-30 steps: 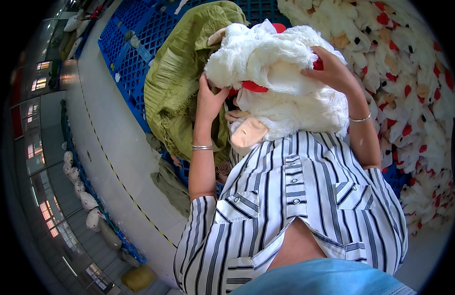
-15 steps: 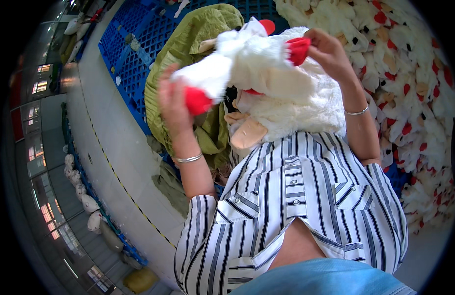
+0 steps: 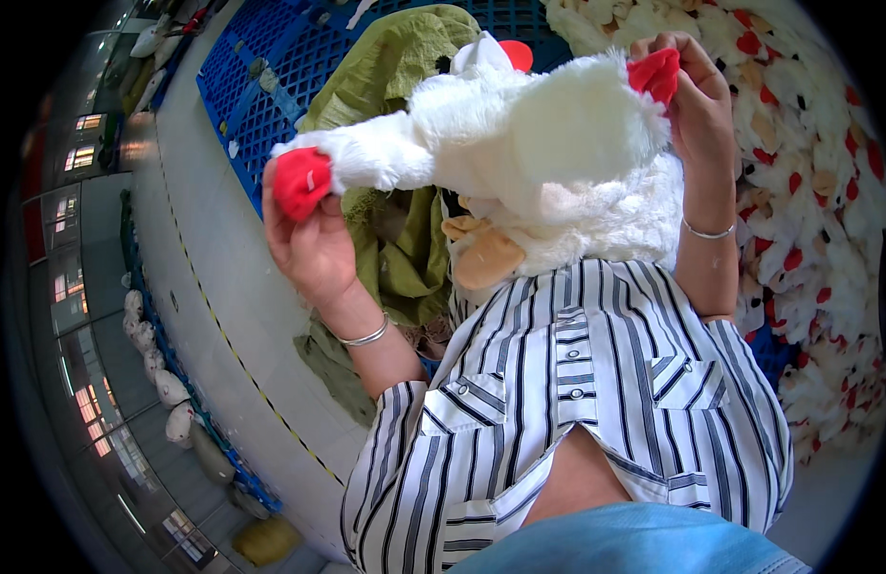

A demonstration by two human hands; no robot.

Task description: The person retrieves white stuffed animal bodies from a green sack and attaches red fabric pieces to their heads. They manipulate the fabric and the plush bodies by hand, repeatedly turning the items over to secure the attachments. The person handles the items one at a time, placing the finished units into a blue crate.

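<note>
A limp white plush toy skin [image 3: 481, 120] with red tips is stretched between my hands over my lap. My left hand [image 3: 314, 244] is closed on the red end at its left side. Up at the right, my right hand [image 3: 697, 91] pinches the other red tip. A red round piece and a white part stick out at the toy's far edge. Beneath it, more white plush [image 3: 606, 215] rests against my striped shirt, with a beige plush piece [image 3: 489, 258] at its near left corner. The fingertips behind the red ends are partly hidden.
An olive woven sack [image 3: 390, 72] lies just beyond the plush on blue plastic pallets [image 3: 266, 48]. At the right is a large heap of white and red plush skins [image 3: 797, 191]. Several stuffed sacks [image 3: 170, 387] line the far left, past a floor stripe [image 3: 213, 320].
My left hand has moved outward to the left and my right hand up and right. The plush skin, loosely bunched before, is now spread wide between them.
</note>
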